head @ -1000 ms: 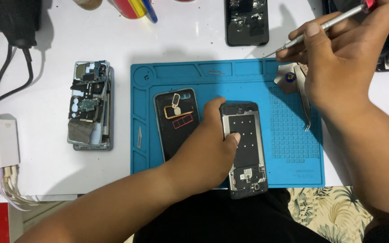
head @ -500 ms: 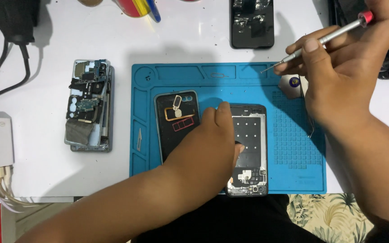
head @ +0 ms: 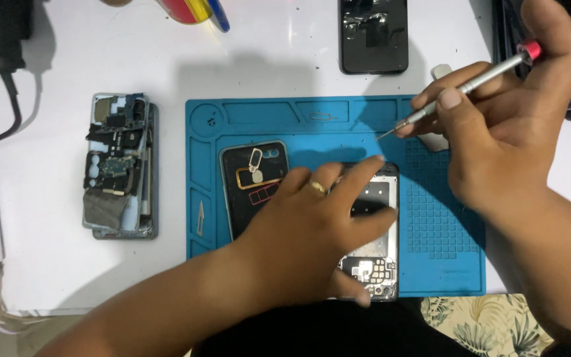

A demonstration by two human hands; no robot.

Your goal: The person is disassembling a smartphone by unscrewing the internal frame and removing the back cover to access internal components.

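My left hand (head: 312, 231) lies spread flat on the opened phone frame (head: 373, 264) on the blue mat (head: 266, 119), while my right hand (head: 503, 139) pinches a slim screwdriver (head: 464, 89) just above it.

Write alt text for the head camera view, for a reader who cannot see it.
A person's left hand presses on an opened phone frame lying on a blue repair mat, while the right hand holds a slim precision screwdriver above the mat. A black phone back cover lies on the mat, and a dismantled phone sits on the white table.
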